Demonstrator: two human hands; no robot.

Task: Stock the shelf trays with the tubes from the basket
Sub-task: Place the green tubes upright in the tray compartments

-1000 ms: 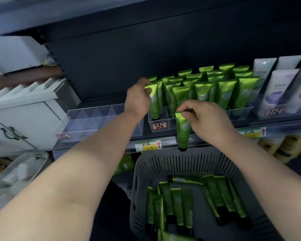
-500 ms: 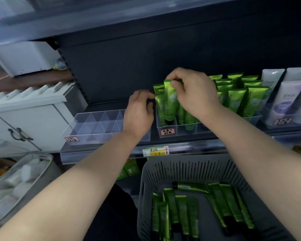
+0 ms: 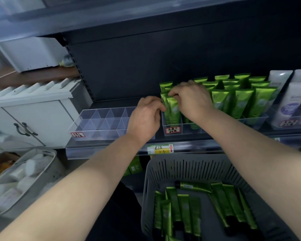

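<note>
A right hand [image 3: 192, 100] pinches the top of a green tube [image 3: 173, 112] standing in the front-left slot of a clear shelf tray [image 3: 254, 121]; the left hand [image 3: 144, 117], fingers curled, sits at the tray's left corner, its grip unclear. More tubes [image 3: 182, 209] lie in the basket [image 3: 207, 159] below

Head camera — close, facing forward-down over shelf [image 3: 101, 148] and basket [image 3: 198, 160].
</note>
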